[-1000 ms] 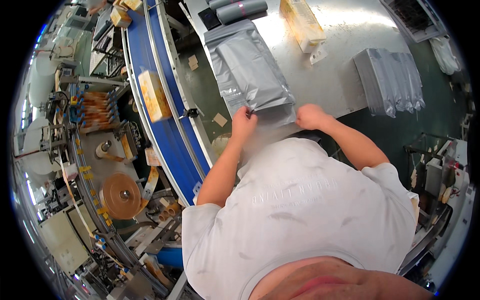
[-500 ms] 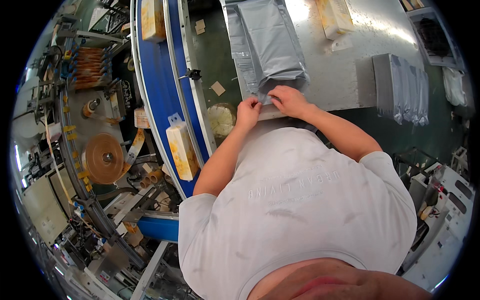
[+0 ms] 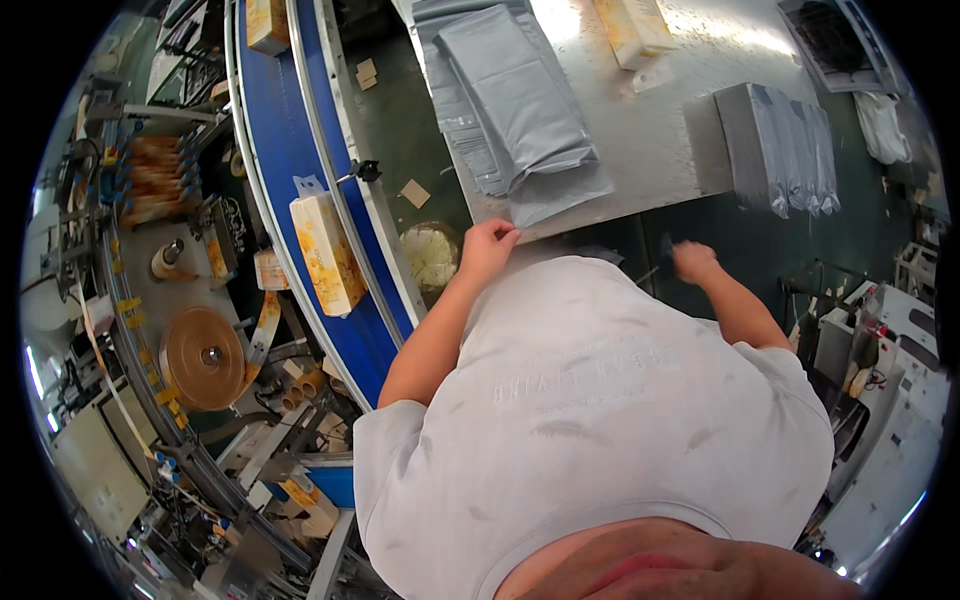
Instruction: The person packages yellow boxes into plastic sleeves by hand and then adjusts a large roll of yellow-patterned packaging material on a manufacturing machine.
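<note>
A filled grey plastic bag (image 3: 515, 95) lies on a pile of flat grey bags (image 3: 470, 150) at the near left corner of the metal table. My left hand (image 3: 487, 250) is closed at the table's front edge, its fingertips pinched at the bag's loose lower corner. Away to the right, past the table edge, my right hand (image 3: 695, 262) is held low over the floor with its fingers drawn together. A small, dark, blurred scrap seems to stick out from its fingertips, too smeared to name.
Left of me runs a blue conveyor belt (image 3: 375, 345) carrying yellow-and-white packs (image 3: 325, 255). Another such pack (image 3: 635, 30) lies on the metal table (image 3: 640, 130). Several grey bags (image 3: 775, 150) stand in a row at the table's right end. Machinery with a brown reel (image 3: 200, 355) fills the far left.
My right hand has left the bag's lower end and swung right, off the table. The left hand stays near the bag's corner. A pack on the conveyor has moved away from me.
</note>
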Available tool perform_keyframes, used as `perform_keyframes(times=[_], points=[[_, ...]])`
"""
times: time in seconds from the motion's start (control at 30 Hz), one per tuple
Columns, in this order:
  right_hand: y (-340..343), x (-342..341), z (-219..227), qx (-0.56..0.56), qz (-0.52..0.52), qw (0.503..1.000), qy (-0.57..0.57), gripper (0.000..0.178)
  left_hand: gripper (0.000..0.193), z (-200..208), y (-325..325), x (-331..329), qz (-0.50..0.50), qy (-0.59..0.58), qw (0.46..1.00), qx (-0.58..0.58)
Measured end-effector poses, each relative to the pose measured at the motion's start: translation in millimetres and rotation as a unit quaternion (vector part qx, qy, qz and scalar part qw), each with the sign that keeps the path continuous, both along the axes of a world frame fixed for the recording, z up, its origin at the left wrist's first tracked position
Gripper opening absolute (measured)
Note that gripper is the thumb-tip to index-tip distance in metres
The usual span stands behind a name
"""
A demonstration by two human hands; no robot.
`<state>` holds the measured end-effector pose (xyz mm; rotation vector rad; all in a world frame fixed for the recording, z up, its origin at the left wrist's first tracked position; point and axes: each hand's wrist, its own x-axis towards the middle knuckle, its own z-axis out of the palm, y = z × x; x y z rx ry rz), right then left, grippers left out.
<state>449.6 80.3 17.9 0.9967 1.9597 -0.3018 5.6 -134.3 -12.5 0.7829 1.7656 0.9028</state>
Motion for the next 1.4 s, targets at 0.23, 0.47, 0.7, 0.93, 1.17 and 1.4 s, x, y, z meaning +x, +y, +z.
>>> perform_keyframes(times=[0.23, 0.47, 0.7, 0.93, 1.17, 1.4], points=[[47, -155, 86, 0.130, 0.257, 0.809, 0.512, 0.055, 0.025, 46, 52, -35, -0.284, 0.531, 0.722, 0.339], [133, -201, 12, -0.036, 0.409, 0.711, 0.571, 0.029, 0.011, 39, 72, -43, -0.359, 0.502, 0.725, 0.306], [136, -246, -17, -0.171, -0.346, 0.712, 0.587, 0.020, 0.031, 7, 122, -32, 0.260, -0.126, 0.949, 0.130], [116, -265, -36, -0.061, -0.343, 0.614, 0.709, 0.058, 0.044, 20, 137, 12, 0.270, 0.236, 0.906, 0.225], [111, -225, 43, -0.348, -0.498, 0.571, 0.552, 0.082, 0.065, 52, 102, 52, 0.021, 0.052, 0.983, 0.175], [121, 49, 64, 0.029, -0.438, 0.670, 0.599, 0.058, 0.026, 38, 69, 9, 0.130, 0.056, 0.983, 0.114]])
